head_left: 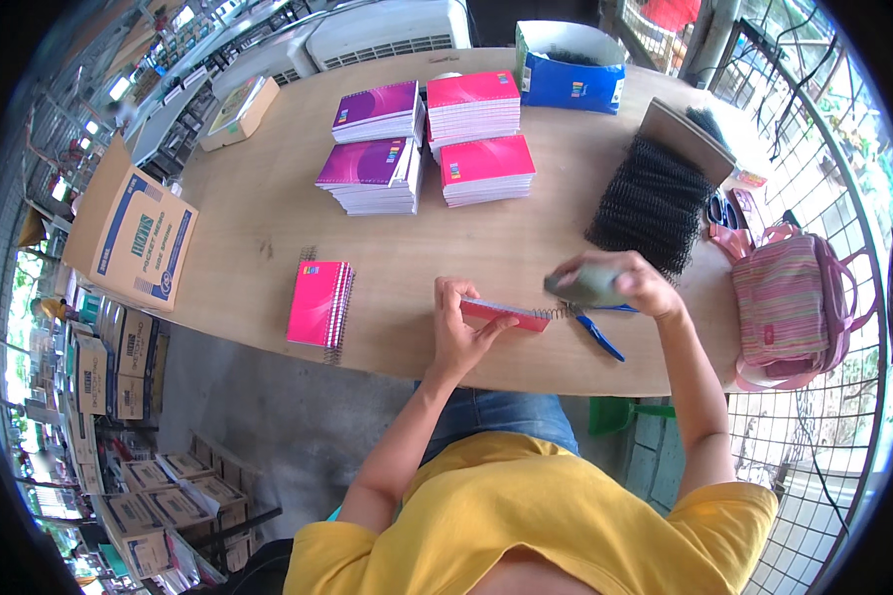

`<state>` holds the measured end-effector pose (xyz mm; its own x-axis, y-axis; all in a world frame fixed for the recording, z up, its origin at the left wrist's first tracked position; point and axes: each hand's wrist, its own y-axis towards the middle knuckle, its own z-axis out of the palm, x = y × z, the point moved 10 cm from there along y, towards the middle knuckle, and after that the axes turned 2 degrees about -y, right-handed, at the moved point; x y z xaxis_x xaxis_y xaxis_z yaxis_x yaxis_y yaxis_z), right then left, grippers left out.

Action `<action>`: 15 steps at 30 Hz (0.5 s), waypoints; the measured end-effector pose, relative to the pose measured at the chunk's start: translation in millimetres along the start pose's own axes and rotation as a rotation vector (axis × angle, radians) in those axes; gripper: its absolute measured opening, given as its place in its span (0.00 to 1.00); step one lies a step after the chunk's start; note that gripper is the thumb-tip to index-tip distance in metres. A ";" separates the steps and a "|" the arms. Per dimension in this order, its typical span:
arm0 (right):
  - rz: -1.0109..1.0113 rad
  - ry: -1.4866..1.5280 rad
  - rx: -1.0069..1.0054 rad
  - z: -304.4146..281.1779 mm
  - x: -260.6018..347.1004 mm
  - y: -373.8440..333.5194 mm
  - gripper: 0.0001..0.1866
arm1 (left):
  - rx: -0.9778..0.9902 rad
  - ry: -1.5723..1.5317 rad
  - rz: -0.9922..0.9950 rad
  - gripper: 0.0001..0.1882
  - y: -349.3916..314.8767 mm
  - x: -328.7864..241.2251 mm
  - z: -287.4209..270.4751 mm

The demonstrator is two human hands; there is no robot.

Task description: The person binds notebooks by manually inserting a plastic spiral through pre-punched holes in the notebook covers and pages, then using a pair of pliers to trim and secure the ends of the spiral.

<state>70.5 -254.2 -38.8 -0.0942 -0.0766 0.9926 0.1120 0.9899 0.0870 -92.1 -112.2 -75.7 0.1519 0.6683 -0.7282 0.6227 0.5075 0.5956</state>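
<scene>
I'm seeing the L hand [453, 332] pinching a red notebook [506, 315], thumb on the near face, fingers behind; it's holding it just above the near edge of the table [397, 268], a bit R of that edge's middle. The R hand [643, 288] is gripping a blurred greenish object [587, 286] (can't tell what exactly), and a thin coil [563, 311] is sticking out from the notebook's R end, right by it. I'm judging the step to be coil work along the spine, so for a good job I'd be wanting a firm L pinch, pages squared so any holes are lining up, and the R hand working in line w/ the coil, not pushing it sideways; a bent coil would prob. be snagging. I'd be going light on pressure, esp. if the wire's springing. A blue-handled tool [601, 339] is lying nr the near edge, just R of the notebook, so I'm minding R wrist clearance there. For ref., a pink notebook pile [316, 302] w/ coil lengths poking past its ends is lying by the near edge, toward the table's L corner. Black coils [645, 213] are sitting heaped nr the R edge.
</scene>
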 end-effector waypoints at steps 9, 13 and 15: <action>0.246 -0.420 0.172 9.4 -38.2 20.6 0.31 | 0.015 0.018 0.062 0.35 -1.2 -5.8 2.7; -0.045 0.111 0.231 21.1 -14.3 21.8 0.30 | 0.011 0.007 0.037 0.35 -3.7 -3.0 2.8; 0.162 -0.433 0.107 13.0 -33.0 19.6 0.32 | 0.021 0.004 0.023 0.35 -3.8 -2.8 4.6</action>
<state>63.0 -230.8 -71.0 -0.4905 0.1145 0.8639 0.0594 0.9934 -0.0979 -91.4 -118.5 -77.5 0.1627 0.6819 -0.7131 0.6350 0.4808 0.6046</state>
